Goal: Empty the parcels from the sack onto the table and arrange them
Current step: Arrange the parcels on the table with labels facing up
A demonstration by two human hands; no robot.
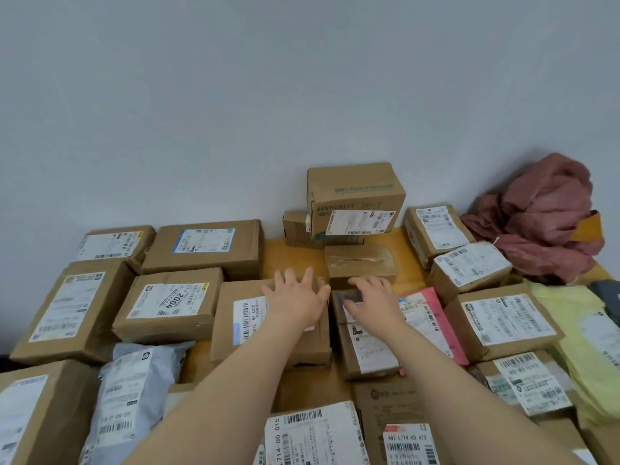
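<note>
Left hand (297, 298) presses flat on a stiff carton (235, 293). Right hand (377, 305) pinches a small box (350, 296) (probably light) by its edges.

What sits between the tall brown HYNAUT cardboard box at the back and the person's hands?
Head view: a small brown tape-sealed cardboard box, just beyond the narrow brown parcel the right hand grips.

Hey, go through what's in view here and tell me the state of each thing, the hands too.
Sack: crumpled, lying at the far right of the table.
HYNAUT box: closed, standing at the back.
Taped box: sealed, lying flat.
Left hand: flat, fingers spread, on a labelled box.
Right hand: fingers curled round a small box.
Grey mailer: lying flat, label up.
</note>
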